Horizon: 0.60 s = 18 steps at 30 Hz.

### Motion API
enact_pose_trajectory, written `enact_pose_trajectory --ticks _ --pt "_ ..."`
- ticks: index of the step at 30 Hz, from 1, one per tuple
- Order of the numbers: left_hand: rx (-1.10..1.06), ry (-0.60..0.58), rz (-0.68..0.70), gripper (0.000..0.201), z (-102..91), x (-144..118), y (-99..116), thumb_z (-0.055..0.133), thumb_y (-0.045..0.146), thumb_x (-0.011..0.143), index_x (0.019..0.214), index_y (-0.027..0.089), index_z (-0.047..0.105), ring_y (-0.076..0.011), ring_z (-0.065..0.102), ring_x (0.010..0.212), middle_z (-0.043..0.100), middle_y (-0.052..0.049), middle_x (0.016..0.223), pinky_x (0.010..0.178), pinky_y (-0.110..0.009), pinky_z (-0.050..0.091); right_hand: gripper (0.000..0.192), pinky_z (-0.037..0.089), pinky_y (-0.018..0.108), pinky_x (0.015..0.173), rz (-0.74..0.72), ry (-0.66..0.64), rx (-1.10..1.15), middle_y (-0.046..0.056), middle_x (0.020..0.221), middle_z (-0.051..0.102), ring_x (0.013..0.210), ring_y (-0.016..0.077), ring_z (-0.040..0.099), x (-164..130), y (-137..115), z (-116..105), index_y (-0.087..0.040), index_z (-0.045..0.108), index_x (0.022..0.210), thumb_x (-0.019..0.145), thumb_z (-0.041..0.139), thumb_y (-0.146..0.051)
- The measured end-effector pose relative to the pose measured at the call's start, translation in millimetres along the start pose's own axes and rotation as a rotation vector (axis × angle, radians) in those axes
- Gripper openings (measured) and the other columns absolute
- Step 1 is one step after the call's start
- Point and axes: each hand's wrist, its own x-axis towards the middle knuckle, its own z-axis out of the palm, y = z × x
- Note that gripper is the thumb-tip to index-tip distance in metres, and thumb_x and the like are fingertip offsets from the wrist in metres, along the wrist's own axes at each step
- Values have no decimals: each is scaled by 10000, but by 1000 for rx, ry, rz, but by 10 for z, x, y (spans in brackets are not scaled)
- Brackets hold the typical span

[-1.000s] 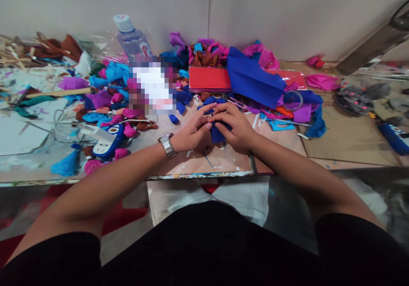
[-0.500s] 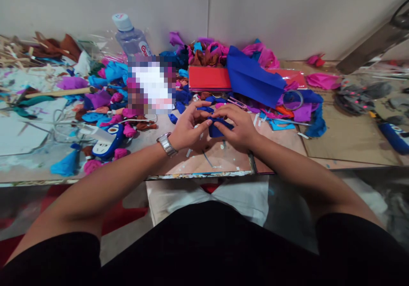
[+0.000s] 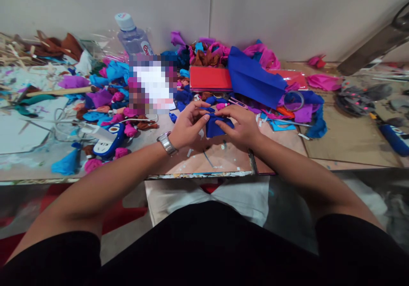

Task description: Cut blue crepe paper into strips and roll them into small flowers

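Note:
Between my fingers is a small piece of dark blue crepe paper (image 3: 214,127), held just above the table's front part. My left hand (image 3: 189,125), with a metal watch (image 3: 166,143) on its wrist, pinches the paper's left side between thumb and fingers. On the paper's right side, my right hand (image 3: 242,125) grips it with thumb and forefinger. Behind the hands lie a larger dark blue sheet (image 3: 255,79) and a stack of red paper (image 3: 210,79). A pink rolled bit (image 3: 221,105) sits just beyond the fingertips.
Crumpled coloured paper pieces cover the table's left and back. A bottle (image 3: 136,41) stands behind a pixelated bright patch. A blue-and-white power strip (image 3: 109,141) with cables lies left. At right are a roll of tape (image 3: 293,100), cardboard (image 3: 338,143) and a dark netted bundle (image 3: 358,99).
The small blue paper has shifted slightly left and shows more of its face below my thumbs. Both hands keep hold of it; the view has moved a little.

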Motion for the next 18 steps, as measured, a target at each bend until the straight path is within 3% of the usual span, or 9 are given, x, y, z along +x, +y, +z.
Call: enact_pose_trajectory --ticks 9,18 --pt "-36 -35 14 410 -11 3 -21 706 457 1001 1303 209 582 -195 753 1048 758 -92 1125 921 -347 617 231 598 425 943 35 26 14 56 1040 832 987 245 775 5 -11 4 -264 791 1060 989 699 -463" --pt "61 -36 135 370 14 -3 83 677 432 1019 1305 206 607 -209 739 1113 730 -118 1221 976 -369 608 193 599 393 889 66 49 93 49 999 825 945 227 776 5 -54 7 -257 789 1011 980 716 -434"
